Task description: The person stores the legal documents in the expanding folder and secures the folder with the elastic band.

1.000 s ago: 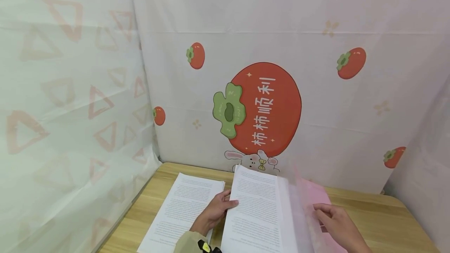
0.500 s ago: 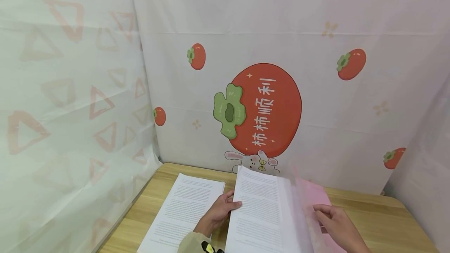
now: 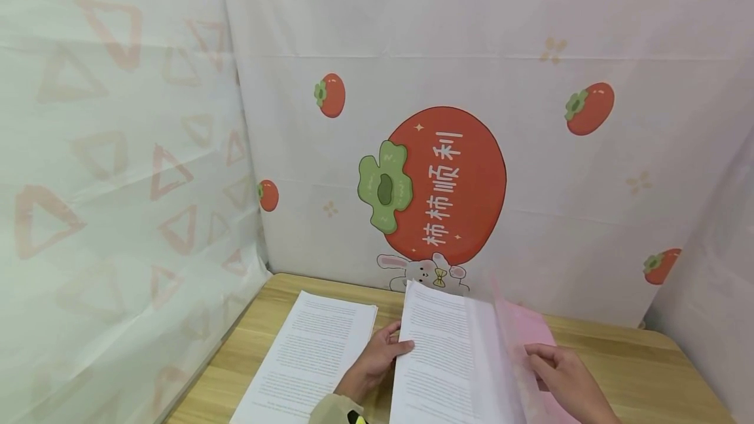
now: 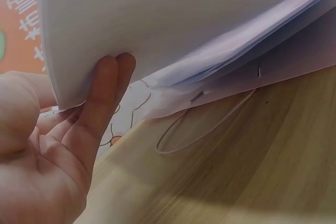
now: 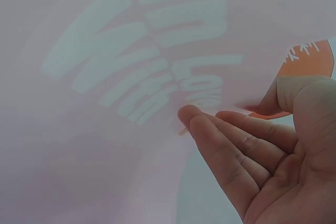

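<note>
Across a pale, wood-grained tabletop (image 3: 648, 378) below both sets of fingers, work on the papers appears partway along. A translucent pink plastic folder (image 3: 527, 326) sits open beneath the right fingers, its filmy front cover (image 3: 509, 345) raised at their tips. One flat stack of white printed sheets (image 3: 312, 352) already lies outside the folder, to the left of the left fingers. A second thick sheaf of white printed pages (image 3: 436, 365), between the two sets of fingers, looks only partly clear of the film; settling the sheaf and lowering the cover seem to be what remains.

The sheaf leans up off the table from the left fingertips, its far corner squared, its face ruled with dense dark lines too small to read. Its edge toward the right fingers blurs into the film, so how deep it reaches cannot be told. The left hand (image 3: 379, 355) pinches its near edge, thumb in front and fingers behind. The right hand (image 3: 562, 375) pinches the cover, fingers close together, thumb behind the film. Smallest, a thin pinkish cord (image 4: 210, 138) loops loose below the left fingers, metal-tipped at the folder's edge.
</note>
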Action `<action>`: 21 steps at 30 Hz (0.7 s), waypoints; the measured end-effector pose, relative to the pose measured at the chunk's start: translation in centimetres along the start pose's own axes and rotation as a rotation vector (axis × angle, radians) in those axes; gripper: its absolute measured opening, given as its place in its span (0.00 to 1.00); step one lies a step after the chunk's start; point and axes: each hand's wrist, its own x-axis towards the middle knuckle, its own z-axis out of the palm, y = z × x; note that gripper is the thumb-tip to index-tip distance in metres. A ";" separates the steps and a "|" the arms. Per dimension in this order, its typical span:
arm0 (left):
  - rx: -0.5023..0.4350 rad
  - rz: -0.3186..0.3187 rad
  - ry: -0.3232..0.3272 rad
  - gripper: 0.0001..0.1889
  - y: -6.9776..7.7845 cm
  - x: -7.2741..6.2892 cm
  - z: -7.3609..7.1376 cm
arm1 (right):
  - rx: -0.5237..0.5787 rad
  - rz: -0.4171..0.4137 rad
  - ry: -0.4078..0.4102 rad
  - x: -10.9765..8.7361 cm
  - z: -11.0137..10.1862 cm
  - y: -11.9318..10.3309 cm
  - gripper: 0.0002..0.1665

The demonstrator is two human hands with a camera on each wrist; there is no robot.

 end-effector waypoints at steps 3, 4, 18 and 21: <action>-0.004 0.006 0.002 0.31 -0.3 0.2 0.3 | 0.000 -0.005 -0.001 -0.1 0.0 0.0 0.21; -0.006 0.009 0.004 0.31 -0.4 0.3 0.5 | 0.003 -0.006 -0.001 -0.1 0.0 0.0 0.21; 0.039 0.037 0.060 0.29 -2.3 1.0 3.0 | -0.027 0.034 -0.001 0.2 0.6 -0.4 0.20; 0.052 0.022 0.065 0.30 -2.4 0.9 3.6 | -0.030 0.029 -0.001 0.2 0.6 -0.4 0.20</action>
